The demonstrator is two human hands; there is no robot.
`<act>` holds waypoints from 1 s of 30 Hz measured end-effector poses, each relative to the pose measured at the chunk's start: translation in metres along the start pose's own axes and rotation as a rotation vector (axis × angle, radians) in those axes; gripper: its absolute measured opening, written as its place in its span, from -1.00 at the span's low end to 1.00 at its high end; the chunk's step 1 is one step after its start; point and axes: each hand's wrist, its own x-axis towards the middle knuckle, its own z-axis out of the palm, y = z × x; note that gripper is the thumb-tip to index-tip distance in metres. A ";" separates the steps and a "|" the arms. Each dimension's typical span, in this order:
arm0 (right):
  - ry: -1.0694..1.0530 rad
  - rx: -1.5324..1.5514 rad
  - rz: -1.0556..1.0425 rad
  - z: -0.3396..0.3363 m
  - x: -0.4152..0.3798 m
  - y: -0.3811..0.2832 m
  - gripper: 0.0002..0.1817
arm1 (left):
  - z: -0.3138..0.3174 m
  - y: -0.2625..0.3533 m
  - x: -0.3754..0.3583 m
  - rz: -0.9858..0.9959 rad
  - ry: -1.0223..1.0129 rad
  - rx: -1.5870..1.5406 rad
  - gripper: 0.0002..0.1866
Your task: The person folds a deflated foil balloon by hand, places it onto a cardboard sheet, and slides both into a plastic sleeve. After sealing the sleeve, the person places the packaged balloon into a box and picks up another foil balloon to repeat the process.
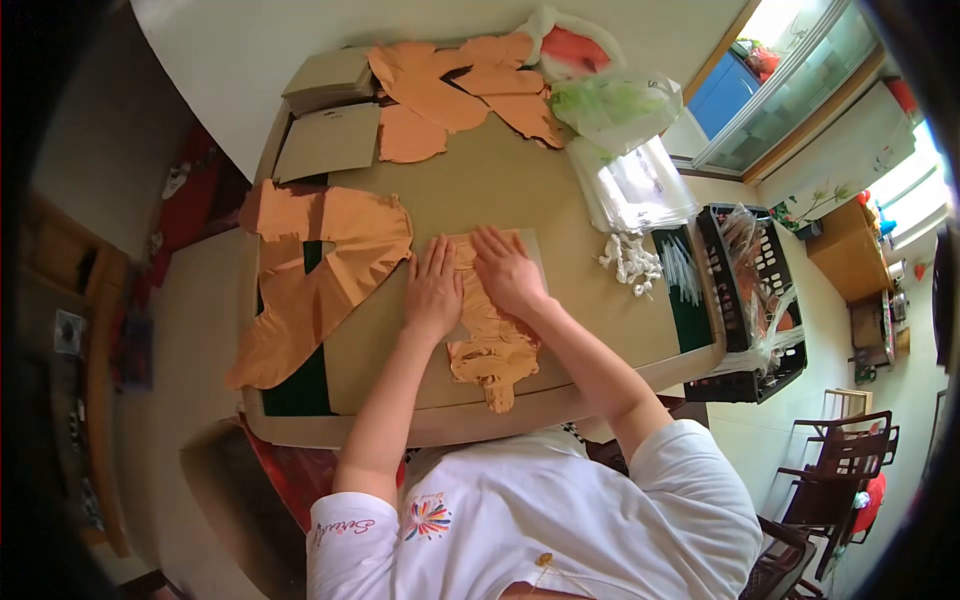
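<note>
A flat orange foil balloon (pixel 492 352) lies on the brown table (pixel 520 190) in front of me, over a piece of card. My left hand (pixel 433 290) and my right hand (pixel 507 270) press flat on its upper part, side by side, fingers spread and pointing away from me. Neither hand grips anything. The balloon's narrow neck hangs toward the near table edge.
More orange foil balloons lie at the left (pixel 320 270) and at the far side (pixel 450 85). Card sheets (pixel 328 140) sit at the far left. Clear plastic bags (pixel 640 185), small white parts (pixel 632 262) and a black crate (pixel 755 300) are at the right.
</note>
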 end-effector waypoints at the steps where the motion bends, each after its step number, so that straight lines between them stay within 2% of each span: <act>1: 0.012 -0.009 0.046 -0.005 -0.004 0.010 -0.48 | 0.001 -0.001 0.001 0.002 0.003 -0.005 -0.46; 6: 0.078 -0.021 0.230 -0.026 -0.021 0.054 -0.50 | 0.000 0.001 0.001 0.001 0.019 0.005 -0.46; 9: 0.079 0.045 0.071 -0.040 -0.025 0.056 -0.53 | 0.002 0.000 0.001 0.005 0.017 0.015 -0.46; 12: -0.111 0.159 -0.119 -0.044 -0.047 0.031 -0.55 | 0.003 -0.001 0.001 -0.001 -0.001 0.017 -0.46; 18: -0.166 0.157 -0.131 -0.075 -0.141 0.006 -0.56 | 0.003 -0.001 0.000 0.009 0.019 0.015 -0.47; 21: -0.120 0.146 -0.164 -0.087 -0.171 0.003 -0.59 | 0.005 -0.003 0.002 0.014 0.024 0.003 -0.47; 24: -0.130 0.468 0.097 -0.096 -0.156 0.010 -0.66 | -0.001 -0.001 0.003 -0.009 -0.040 0.017 -0.45; 26: 0.052 0.528 0.353 -0.088 -0.113 0.021 -0.72 | -0.006 0.001 0.003 -0.012 -0.061 0.035 -0.45; 28: 0.163 0.550 0.489 -0.070 -0.069 0.047 -0.73 | -0.008 0.002 0.001 -0.016 -0.106 0.071 -0.44; 30: 0.054 0.483 0.682 -0.055 -0.030 0.065 -0.73 | -0.008 0.002 0.002 -0.024 -0.126 0.089 -0.44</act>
